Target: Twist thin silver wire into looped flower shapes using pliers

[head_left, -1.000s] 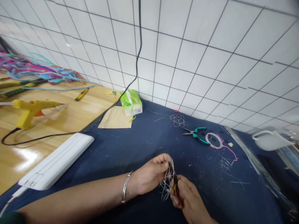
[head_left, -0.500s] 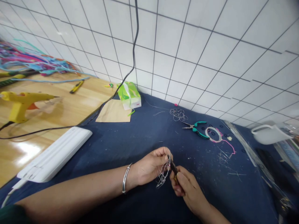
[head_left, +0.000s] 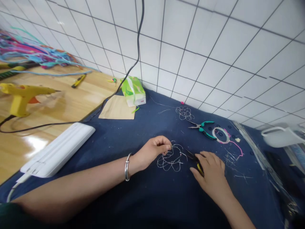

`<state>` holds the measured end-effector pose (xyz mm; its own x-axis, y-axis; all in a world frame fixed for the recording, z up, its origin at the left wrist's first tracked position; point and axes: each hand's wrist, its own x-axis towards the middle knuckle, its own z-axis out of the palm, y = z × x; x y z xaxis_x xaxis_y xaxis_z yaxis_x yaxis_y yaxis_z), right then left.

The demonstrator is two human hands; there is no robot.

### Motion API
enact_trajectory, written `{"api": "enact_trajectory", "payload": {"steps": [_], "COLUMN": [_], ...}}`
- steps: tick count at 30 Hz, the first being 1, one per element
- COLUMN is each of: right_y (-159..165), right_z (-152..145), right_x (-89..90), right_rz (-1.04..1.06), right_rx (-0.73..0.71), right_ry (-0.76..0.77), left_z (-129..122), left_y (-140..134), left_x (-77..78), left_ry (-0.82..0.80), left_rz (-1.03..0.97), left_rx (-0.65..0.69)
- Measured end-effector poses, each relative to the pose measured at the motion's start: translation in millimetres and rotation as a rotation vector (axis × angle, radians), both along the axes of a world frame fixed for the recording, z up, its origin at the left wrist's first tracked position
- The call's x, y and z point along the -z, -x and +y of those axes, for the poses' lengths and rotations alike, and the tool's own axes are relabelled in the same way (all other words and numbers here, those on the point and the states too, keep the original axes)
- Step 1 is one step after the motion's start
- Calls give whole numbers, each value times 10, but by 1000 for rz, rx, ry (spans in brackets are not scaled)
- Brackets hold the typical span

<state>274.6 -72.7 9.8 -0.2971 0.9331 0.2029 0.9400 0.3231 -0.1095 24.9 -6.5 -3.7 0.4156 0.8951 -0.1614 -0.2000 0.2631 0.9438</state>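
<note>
My left hand (head_left: 156,151) pinches the upper left edge of a wire flower (head_left: 172,159), a ring of thin silvery loops held low over the dark blue cloth. Just right of the flower, my right hand (head_left: 211,170) is palm down around a dark pair of pliers (head_left: 191,155) with yellow on the handle. Its thumb is apart from the fingers, so the hold looks loose; the palm hides part of the handles. The pliers' jaws point toward the flower's right side. Farther back lies a second wire flower (head_left: 184,113), near teal-handled pliers (head_left: 202,128).
A white ring with pink cord (head_left: 221,135) and wire scraps (head_left: 230,159) lie at the right. At left are a white power bank-like block (head_left: 59,149), a yellow glue gun (head_left: 22,98) and a cutter (head_left: 78,81). A tissue pack (head_left: 133,92) stands by the tiled wall.
The wire flower has turned from edge-on to nearly flat, its loops spread to view. My right hand has moved right with the pliers, away from the flower, and its grip has loosened.
</note>
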Motion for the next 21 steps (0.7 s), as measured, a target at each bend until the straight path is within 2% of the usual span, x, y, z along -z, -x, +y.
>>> {"api": "enact_trajectory", "payload": {"steps": [6, 9, 15, 21], "right_y": [346, 526, 668, 658], "right_z": [-8, 49, 214, 255], "right_x": [-174, -213, -161, -72], "right_rz": [160, 112, -36, 18], "right_rx": [-240, -331, -385, -431], "right_ry": [-147, -122, -45, -54], "left_z": [-15, -19, -7, 2], "left_y": [-17, -20, -17, -14], "left_x": [-17, -21, -9, -11], "left_ry": [-47, -41, 23, 98], "left_rz": [68, 75, 35, -8], "left_rx": [39, 71, 140, 222]}}
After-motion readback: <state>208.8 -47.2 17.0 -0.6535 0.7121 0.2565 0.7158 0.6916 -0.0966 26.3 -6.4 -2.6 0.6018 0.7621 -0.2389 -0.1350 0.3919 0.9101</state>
